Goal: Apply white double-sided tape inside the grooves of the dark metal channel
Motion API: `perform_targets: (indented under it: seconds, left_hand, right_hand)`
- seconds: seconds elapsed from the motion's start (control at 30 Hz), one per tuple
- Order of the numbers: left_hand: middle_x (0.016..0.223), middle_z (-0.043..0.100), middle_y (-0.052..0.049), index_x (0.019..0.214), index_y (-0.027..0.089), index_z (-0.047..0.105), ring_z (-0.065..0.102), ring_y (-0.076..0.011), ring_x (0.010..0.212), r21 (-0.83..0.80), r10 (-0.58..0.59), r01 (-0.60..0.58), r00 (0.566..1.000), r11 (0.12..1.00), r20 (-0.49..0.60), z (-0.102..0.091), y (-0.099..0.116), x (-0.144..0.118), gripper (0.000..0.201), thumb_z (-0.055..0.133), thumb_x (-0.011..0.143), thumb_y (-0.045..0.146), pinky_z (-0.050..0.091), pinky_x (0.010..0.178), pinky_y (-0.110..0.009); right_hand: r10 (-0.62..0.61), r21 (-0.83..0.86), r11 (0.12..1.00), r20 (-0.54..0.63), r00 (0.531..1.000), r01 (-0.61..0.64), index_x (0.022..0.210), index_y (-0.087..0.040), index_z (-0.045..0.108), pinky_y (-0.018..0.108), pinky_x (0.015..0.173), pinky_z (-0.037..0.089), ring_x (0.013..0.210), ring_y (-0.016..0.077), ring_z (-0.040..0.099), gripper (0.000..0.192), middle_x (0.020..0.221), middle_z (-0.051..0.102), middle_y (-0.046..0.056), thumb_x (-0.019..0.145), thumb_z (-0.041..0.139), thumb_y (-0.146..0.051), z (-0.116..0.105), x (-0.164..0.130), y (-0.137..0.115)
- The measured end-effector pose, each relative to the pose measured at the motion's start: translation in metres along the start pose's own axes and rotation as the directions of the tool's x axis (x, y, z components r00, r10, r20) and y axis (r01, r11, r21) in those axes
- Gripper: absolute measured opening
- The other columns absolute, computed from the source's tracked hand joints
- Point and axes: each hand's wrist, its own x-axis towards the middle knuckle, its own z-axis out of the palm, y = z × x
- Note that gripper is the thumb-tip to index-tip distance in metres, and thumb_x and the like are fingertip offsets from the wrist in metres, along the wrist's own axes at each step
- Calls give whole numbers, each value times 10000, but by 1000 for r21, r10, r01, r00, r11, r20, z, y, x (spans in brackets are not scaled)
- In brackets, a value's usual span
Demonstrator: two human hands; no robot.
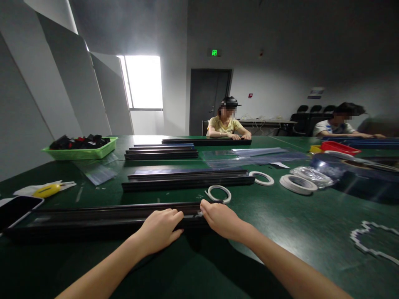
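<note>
A long black channel-shaped strip [90, 222] lies across the near side of the green table. My left hand [160, 230] grips it close to its right end, fingers over the top and thumb on the near side. At that right end my right hand [222, 218] is closed, fingertips pinched together at the channel. A small whitish bit [200, 213] shows by these fingertips; whether they hold it is hidden. Just beyond the right hand rests a thin white ring-shaped roll [219, 192].
More black channels [190, 181] lie farther back. White tape rolls [298, 184], a large clear film roll [352, 176] and a red tray [339, 148] sit at right. On the left are a green basket [81, 153], a yellow-handled tool [47, 190] and a phone [20, 209]. Two people sit opposite.
</note>
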Motion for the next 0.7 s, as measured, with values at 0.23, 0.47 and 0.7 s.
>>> perform_targets:
  seconds: [0.23, 0.47, 0.7]
  left_hand:
    - [938, 635, -29, 942, 226, 502, 603, -212, 867, -6, 8, -8, 1000, 1000, -6, 0, 0, -1, 169, 449, 867, 368, 466, 713, -312]
    - [968, 627, -42, 933, 222, 503, 601, -216, 910, -19, 6, -6, 1000, 1000, 6, -1, -1, 0, 160, 468, 869, 365, 463, 740, -310]
    - [972, 634, -33, 937, 226, 504, 606, -219, 920, -34, 13, -12, 1000, 999, 18, -2, -3, 1, 151, 480, 874, 362, 462, 736, -312]
  right_hand:
    - [-12, 8, 1000, -15, 1000, 12, 971, -171, 478, 244, 576, 336, 728, 185, 633, 267, 829, 666, 88, 964, 249, -308, -1, 0, 0]
    - [10, 118, 993, -17, 1000, -8, 997, -166, 486, 245, 588, 335, 719, 182, 617, 394, 841, 659, 88, 965, 192, -425, -2, -1, 2]
    - [0, 217, 976, -40, 999, 9, 990, -169, 492, 237, 605, 327, 732, 172, 599, 333, 840, 645, 70, 952, 280, -423, -4, -3, 8]
